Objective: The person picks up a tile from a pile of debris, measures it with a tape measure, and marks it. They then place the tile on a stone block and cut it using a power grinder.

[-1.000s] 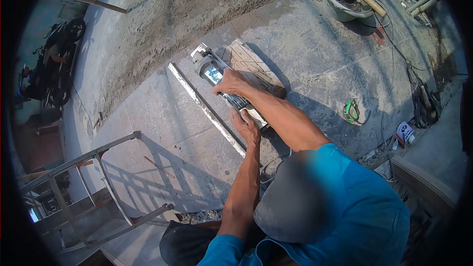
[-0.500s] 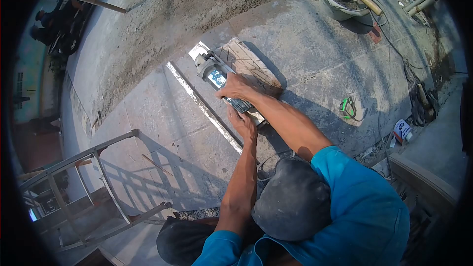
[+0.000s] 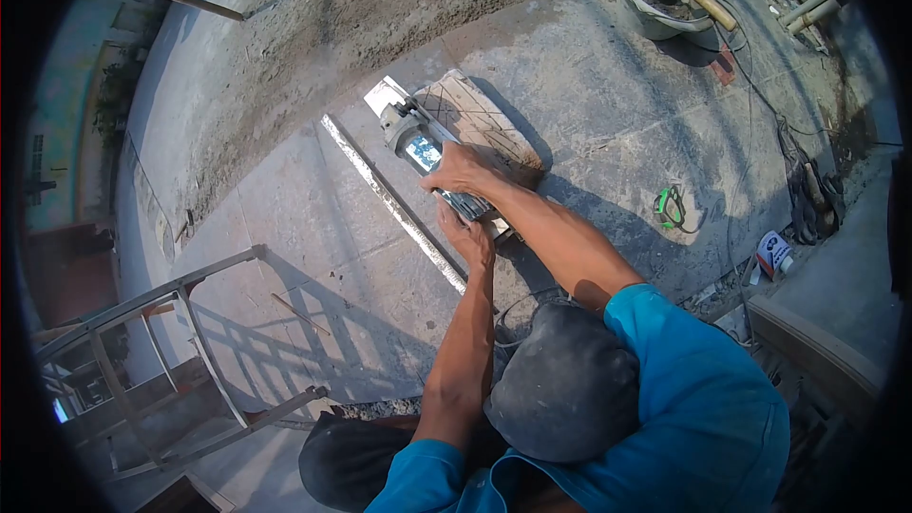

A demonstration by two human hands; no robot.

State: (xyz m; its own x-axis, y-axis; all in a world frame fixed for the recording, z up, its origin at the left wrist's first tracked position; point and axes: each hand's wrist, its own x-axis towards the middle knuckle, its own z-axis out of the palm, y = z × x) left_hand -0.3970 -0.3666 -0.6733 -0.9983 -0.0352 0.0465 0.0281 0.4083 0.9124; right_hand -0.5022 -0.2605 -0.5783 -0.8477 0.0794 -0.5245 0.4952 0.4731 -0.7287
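Note:
A handheld power cutter (image 3: 421, 149) with a grey metal head and a shiny motor body lies over a white strip (image 3: 384, 94). My right hand (image 3: 458, 169) wraps round the middle of its body from above. Below it, my left hand (image 3: 466, 234) is closed at the cutter's rear, close to the strip; its fingertips are partly hidden. Right beside the cutter sits a pale slab (image 3: 480, 119) with dark crossing lines. A long, narrow white strip (image 3: 394, 206) lies on the floor to the left. The blade is hidden from view.
A bucket (image 3: 655, 21) with a wooden-handled trowel (image 3: 708, 5) stands at upper right. A green-and-black item (image 3: 671, 208) and a white container (image 3: 774, 254) lie on the right. A metal frame (image 3: 180, 290) stands at left. Loose soil (image 3: 332, 47) spreads ahead.
The dark motorbike-like shape at upper left has moved up and mostly out of view. My hands and the cutter have shifted only very slightly.

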